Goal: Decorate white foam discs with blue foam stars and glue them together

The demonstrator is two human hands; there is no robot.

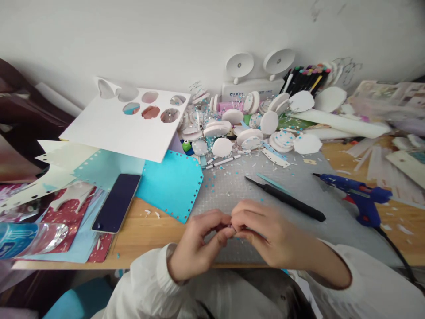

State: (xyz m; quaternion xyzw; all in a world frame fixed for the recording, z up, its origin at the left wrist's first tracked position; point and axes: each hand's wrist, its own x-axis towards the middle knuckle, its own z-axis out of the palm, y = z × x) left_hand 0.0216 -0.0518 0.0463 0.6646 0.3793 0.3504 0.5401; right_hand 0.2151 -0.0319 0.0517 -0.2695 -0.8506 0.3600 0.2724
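My left hand (204,239) and my right hand (265,230) meet at their fingertips over the front of the grey cutting mat (239,181). Both are pinched closed around something tiny. A small purplish speck shows between the fingers, but its kind cannot be made out. Just beyond my right hand lies a black pen-like tool (292,201) with a thin dark tip, beside a narrow teal strip (272,182). Left of my hands a bright blue sheet (172,184) has small holes punched along its edges.
A blue glue gun (361,195) with a cord lies at right. White foam discs (232,117) are heaped at the back. A phone (117,201), a white board with cut holes (122,124) and a plastic bottle (29,237) are at left. Markers (305,79) stand by the wall.
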